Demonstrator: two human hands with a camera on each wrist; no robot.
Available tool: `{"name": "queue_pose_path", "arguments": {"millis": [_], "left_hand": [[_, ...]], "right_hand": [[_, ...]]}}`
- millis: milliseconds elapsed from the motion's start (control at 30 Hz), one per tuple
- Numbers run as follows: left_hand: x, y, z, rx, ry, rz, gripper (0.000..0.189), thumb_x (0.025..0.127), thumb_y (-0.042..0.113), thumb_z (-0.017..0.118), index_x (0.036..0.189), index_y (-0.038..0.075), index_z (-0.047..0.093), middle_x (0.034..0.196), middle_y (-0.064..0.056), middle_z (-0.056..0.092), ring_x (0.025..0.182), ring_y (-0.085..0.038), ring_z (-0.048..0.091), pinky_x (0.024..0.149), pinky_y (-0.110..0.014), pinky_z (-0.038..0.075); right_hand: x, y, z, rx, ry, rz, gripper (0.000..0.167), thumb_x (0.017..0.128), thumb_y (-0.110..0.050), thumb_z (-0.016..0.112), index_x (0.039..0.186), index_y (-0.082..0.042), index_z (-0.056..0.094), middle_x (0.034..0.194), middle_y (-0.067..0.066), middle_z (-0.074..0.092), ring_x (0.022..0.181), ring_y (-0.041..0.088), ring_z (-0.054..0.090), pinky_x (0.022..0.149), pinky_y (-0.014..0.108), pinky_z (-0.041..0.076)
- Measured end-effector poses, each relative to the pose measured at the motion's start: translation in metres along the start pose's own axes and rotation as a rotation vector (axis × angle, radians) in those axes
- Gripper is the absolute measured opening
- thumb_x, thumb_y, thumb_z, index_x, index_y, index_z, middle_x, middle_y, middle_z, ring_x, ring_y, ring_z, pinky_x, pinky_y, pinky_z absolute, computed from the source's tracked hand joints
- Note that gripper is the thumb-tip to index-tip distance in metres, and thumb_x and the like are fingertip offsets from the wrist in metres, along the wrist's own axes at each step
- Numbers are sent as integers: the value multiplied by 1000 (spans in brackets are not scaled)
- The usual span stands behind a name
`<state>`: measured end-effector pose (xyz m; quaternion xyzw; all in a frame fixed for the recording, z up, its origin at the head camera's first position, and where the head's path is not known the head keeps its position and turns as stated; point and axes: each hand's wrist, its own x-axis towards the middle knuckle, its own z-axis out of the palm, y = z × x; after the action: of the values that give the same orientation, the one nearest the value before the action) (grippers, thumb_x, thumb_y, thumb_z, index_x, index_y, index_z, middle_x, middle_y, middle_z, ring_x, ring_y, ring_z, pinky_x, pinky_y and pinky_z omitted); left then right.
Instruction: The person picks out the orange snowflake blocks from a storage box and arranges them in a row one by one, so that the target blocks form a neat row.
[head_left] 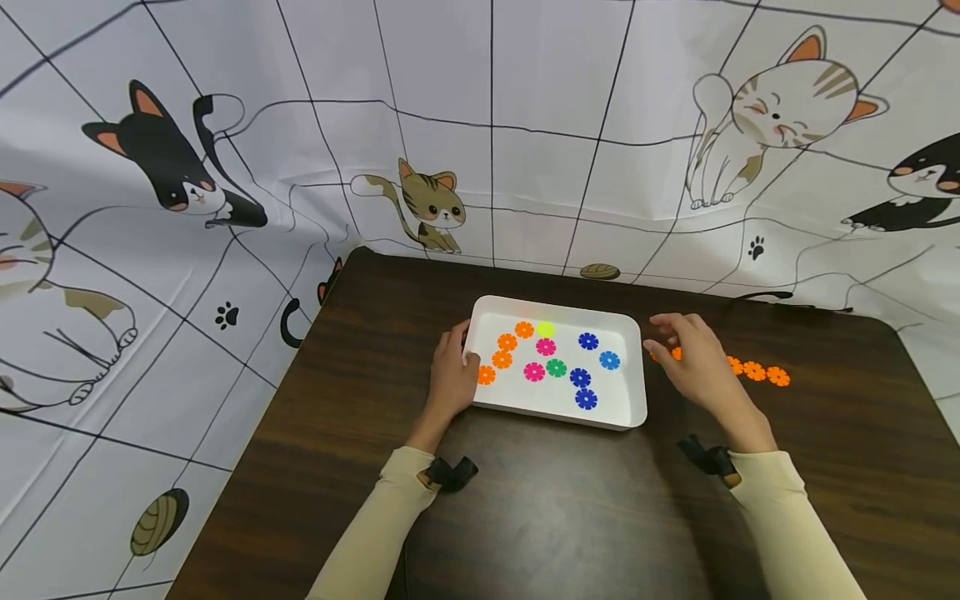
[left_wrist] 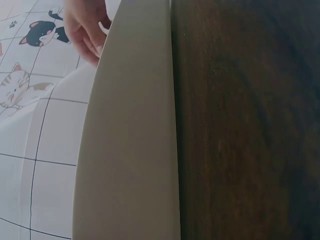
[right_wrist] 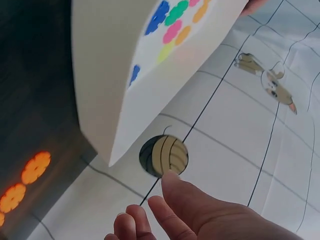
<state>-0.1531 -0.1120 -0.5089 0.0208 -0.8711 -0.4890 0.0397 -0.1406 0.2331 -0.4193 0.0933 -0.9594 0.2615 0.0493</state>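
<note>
A shallow white tray (head_left: pixel 551 416) lies on the table with small flower-shaped discs in it. At its left end my left hand (head_left: pixel 450 375) grips the wall, thumb over the rim. Inside are several orange discs (head_left: pixel 502 359) on the left, pink discs (head_left: pixel 534 372), a yellow disc (head_left: pixel 546 330) and a green disc (head_left: pixel 556 367), and on the right dark blue discs (head_left: pixel 586 399) and a lighter blue disc (head_left: pixel 610 360). Right of the tray, my right hand (head_left: pixel 697 367), fingers loosely bent around nothing, overlaps a row of orange discs (head_left: pixel 753 371), partly hiding it.
The dark wooden table (head_left: pixel 555 517) extends around the tray. A white curtain (head_left: pixel 540 150) printed with cats and grid lines hangs behind and to the left. Black straps (head_left: pixel 452 474) are on both wrists.
</note>
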Motion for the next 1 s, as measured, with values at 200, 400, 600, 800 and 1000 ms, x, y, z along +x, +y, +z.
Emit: {"name": "queue_pose_path", "arguments": {"millis": [200, 400, 600, 800, 1000], "left_hand": [[1, 1, 0, 13, -3, -2, 56, 97, 8, 49, 152, 11, 44, 143, -19, 52, 127, -36, 53, 107, -55, 43], [0, 0, 0, 21, -9, -16, 56, 97, 8, 49, 153, 12, 43, 144, -19, 51, 127, -37, 53, 108, -55, 44], [0, 0, 0, 12, -6, -7, 57, 97, 9, 49, 153, 12, 43, 143, -20, 51, 127, -38, 54, 106, -55, 44], [0, 0, 1, 8, -6, -9, 56, 97, 9, 50, 153, 11, 44, 143, -21, 51, 127, -38, 54, 107, -55, 45], [-1, -1, 0, -4, -1, -3, 56, 97, 8, 49, 153, 11, 44, 144, -20, 51, 127, -37, 54, 106, -55, 45]], "right_hand": [[4, -13, 10, -17, -59, 44, 42, 99, -16, 63, 136, 3, 56, 122, 27, 55, 110, 43, 54, 95, 59, 47], [11, -27, 18, -18, -91, 27, 43, 99, -16, 64, 137, 1, 56, 123, 26, 57, 105, 39, 54, 90, 54, 50], [22, -43, 25, -12, -130, 17, 43, 99, -18, 64, 138, -2, 57, 128, 24, 57, 114, 40, 57, 97, 56, 53], [32, -58, 35, -30, -167, -4, 41, 99, -22, 65, 136, -6, 60, 128, 20, 59, 116, 38, 58, 94, 54, 54], [41, -67, 49, -32, -230, -21, 40, 99, -23, 65, 136, -8, 61, 128, 21, 60, 117, 38, 57, 97, 55, 53]]}}
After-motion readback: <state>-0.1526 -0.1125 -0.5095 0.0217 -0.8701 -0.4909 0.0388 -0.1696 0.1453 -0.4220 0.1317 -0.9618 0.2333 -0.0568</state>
